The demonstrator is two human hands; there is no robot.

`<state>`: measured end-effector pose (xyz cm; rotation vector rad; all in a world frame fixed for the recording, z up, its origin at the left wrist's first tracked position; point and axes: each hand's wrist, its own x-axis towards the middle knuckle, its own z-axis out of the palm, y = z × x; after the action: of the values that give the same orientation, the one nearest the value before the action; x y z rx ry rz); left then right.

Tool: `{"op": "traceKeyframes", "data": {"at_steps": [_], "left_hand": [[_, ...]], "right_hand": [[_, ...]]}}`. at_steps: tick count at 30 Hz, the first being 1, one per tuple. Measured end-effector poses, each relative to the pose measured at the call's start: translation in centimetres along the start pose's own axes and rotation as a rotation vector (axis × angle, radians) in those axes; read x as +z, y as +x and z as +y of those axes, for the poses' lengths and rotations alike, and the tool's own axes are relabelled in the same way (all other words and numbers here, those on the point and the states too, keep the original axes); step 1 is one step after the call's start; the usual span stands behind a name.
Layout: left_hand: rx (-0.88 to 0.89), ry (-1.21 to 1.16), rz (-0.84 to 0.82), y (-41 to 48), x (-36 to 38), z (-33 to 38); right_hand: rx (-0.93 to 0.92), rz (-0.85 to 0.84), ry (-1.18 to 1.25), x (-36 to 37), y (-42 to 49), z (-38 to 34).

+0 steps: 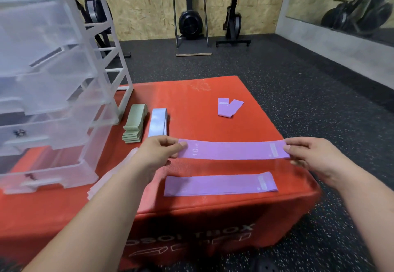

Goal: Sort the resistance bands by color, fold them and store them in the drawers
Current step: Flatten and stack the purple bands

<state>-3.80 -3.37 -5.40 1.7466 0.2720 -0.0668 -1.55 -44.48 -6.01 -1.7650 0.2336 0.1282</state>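
Note:
A purple resistance band [232, 150] marked "10 LB" is stretched flat between my hands, just above the red box top. My left hand [158, 152] pinches its left end and my right hand [307, 154] pinches its right end. A second purple band [219, 184] lies flat nearer the front edge. A third purple band [228, 107], bent in a V, lies farther back. A stack of green bands [134, 123] and a pale blue folded band [158, 124] sit beside the clear plastic drawer unit [53, 92] on the left.
Everything rests on a red padded box [191, 207] on a black speckled gym floor. Pale pink bands [106, 181] show under my left forearm. Exercise machines [190, 22] stand against the wooden back wall, and a mirror is at right.

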Motion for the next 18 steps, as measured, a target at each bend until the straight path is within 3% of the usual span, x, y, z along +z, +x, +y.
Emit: {"op": "traceKeyframes", "data": {"at_steps": [5,13,18], "left_hand": [[0.028,0.078,0.059,-3.1,-1.6,-0.9],[0.126,0.400,0.204,-5.1,-1.4,-3.6],[0.119,0.551,0.246,-5.4,-1.4,-4.4]], "right_hand": [[-0.106,0.011,-0.062,0.6,-3.0,0.0],[-0.221,0.098,-0.592,2.5,-5.2,1.0],[-0.254,0.157,-0.700,4.1,-5.7,1.4]]}}
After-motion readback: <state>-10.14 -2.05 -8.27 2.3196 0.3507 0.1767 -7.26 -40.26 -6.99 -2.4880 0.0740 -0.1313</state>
